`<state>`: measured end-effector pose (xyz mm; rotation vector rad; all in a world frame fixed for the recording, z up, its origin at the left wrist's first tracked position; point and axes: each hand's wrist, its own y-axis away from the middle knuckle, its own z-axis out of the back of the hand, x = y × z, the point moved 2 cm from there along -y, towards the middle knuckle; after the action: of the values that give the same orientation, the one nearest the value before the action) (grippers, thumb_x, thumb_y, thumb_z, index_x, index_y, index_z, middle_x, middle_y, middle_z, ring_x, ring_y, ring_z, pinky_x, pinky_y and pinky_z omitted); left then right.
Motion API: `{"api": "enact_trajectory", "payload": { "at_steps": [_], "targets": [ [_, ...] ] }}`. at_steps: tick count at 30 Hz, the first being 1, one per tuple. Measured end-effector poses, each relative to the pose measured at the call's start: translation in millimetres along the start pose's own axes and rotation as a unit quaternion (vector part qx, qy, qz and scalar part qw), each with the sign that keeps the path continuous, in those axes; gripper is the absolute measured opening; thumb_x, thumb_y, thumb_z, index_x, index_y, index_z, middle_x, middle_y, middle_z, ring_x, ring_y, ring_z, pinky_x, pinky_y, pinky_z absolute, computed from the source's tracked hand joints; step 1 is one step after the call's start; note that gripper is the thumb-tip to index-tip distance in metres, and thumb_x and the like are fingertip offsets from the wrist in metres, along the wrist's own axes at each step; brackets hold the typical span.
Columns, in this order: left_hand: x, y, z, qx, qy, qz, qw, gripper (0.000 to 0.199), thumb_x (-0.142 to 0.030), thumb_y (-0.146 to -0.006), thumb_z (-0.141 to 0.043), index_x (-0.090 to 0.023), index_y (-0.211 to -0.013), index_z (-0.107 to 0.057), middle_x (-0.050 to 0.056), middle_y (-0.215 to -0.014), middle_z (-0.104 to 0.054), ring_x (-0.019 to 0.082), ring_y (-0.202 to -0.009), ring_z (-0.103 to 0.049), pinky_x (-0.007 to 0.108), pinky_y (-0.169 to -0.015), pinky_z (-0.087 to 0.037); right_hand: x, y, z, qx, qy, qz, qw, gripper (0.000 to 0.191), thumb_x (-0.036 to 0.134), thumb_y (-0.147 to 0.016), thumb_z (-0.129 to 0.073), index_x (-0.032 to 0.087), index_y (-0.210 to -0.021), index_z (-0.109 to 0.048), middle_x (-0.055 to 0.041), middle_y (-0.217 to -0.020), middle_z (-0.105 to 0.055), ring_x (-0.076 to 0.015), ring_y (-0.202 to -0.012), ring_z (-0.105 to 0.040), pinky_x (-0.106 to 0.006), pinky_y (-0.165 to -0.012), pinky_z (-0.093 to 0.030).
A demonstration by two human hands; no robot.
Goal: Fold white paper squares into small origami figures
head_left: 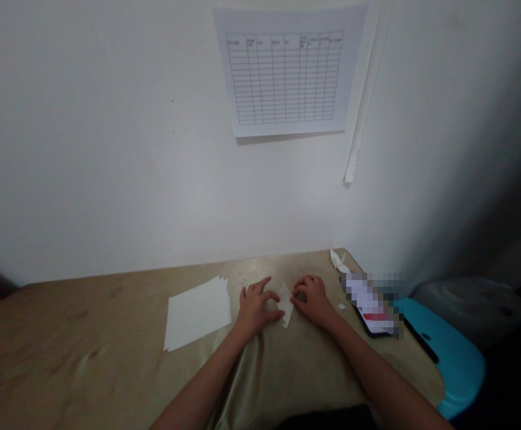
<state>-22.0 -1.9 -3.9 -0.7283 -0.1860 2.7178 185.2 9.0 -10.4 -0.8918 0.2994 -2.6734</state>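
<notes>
A small piece of white folded paper (286, 303), shaped like a narrow diamond, lies on the table between my hands. My left hand (255, 307) is at its left side, fingers spread, with the thumb and index fingertips apart and touching the paper's edge. On the other side, my right hand (310, 300) has its fingers curled, and the thumb and index finger close together at the paper's right corner. A stack of white paper sheets (198, 313) with uneven edges lies to the left of my left hand.
A phone (372, 307) with a lit, partly blurred screen lies at the table's right edge. Behind it sits a white folded paper piece (339, 261), and a small white scrap (341, 306) is nearer. A turquoise stool (455, 352) stands right of the table (108, 334). A printed chart (287, 77) hangs on the wall.
</notes>
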Motion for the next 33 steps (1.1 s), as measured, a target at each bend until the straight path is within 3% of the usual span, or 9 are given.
{"api": "enact_trajectory", "payload": {
  "at_steps": [10, 13, 17, 21, 28, 33],
  "targets": [
    [-4, 5, 1.1, 0.024, -0.008, 0.005, 1.0, 0.049, -0.042, -0.056, -0.09, -0.034, -0.1, -0.07, 0.003, -0.154, -0.043, 0.036, -0.139, -0.037, 0.069, -0.115, -0.009, -1, -1, -1, 0.001, 0.014, 0.001, 1.0, 0.006, 0.029, -0.079, -0.072, 0.025, -0.084, -0.073, -0.004, -0.109, -0.064, -0.0266, -0.118, -0.044, -0.046, -0.108, -0.024],
    [-2, 2, -0.5, 0.012, 0.007, -0.008, 1.0, 0.036, -0.04, -0.063, -0.087, -0.034, -0.096, -0.073, 0.002, -0.15, -0.048, 0.035, -0.137, -0.04, 0.07, -0.114, -0.01, -3, -1, -1, -0.004, 0.01, 0.004, 1.0, 0.005, 0.027, -0.079, -0.073, 0.026, -0.085, -0.072, -0.0039, -0.11, -0.064, -0.0257, -0.117, -0.044, -0.045, -0.107, -0.025],
    [3, -4, 1.0, -0.048, 0.035, -0.02, 0.998, 0.006, -0.03, -0.077, -0.078, -0.029, -0.081, -0.075, 0.003, -0.138, -0.06, 0.028, -0.13, -0.049, 0.061, -0.116, -0.021, -6, -2, -3, -0.005, 0.016, 0.004, 1.0, 0.007, 0.023, -0.079, -0.074, 0.026, -0.085, -0.073, -0.0039, -0.111, -0.064, -0.0252, -0.117, -0.045, -0.044, -0.106, -0.026],
    [4, -8, 1.7, -0.071, 0.054, -0.017, 0.996, 0.012, -0.028, -0.074, -0.081, -0.031, -0.084, -0.077, 0.003, -0.133, -0.063, 0.027, -0.127, -0.051, 0.057, -0.116, -0.024, -5, -2, -3, -0.005, 0.022, 0.01, 1.0, 0.008, 0.024, -0.078, -0.076, 0.027, -0.085, -0.074, -0.0037, -0.112, -0.064, -0.0262, -0.117, -0.045, -0.044, -0.106, -0.026],
    [3, -10, 0.0, -0.066, 0.037, 0.003, 0.997, 0.005, -0.023, -0.074, -0.08, -0.028, -0.073, -0.077, 0.004, -0.136, -0.062, 0.03, -0.128, -0.05, 0.063, -0.116, -0.019, 1, -1, 1, -0.035, 0.019, 0.0, 0.999, 0.019, 0.028, -0.075, -0.078, 0.025, -0.092, -0.07, -0.0047, -0.109, -0.062, -0.0262, -0.116, -0.046, -0.047, -0.11, -0.022],
    [-3, -8, 3.1, -0.081, 0.019, 0.026, 0.996, 0.005, -0.022, -0.075, -0.078, -0.026, -0.072, -0.076, 0.003, -0.135, -0.062, 0.03, -0.129, -0.049, 0.064, -0.115, -0.018, 9, 2, 4, -0.028, 0.008, 0.046, 0.999, 0.015, 0.036, -0.077, -0.077, 0.026, -0.087, -0.071, -0.0048, -0.111, -0.063, -0.0259, -0.117, -0.047, -0.05, -0.114, -0.016]
  ]
}}
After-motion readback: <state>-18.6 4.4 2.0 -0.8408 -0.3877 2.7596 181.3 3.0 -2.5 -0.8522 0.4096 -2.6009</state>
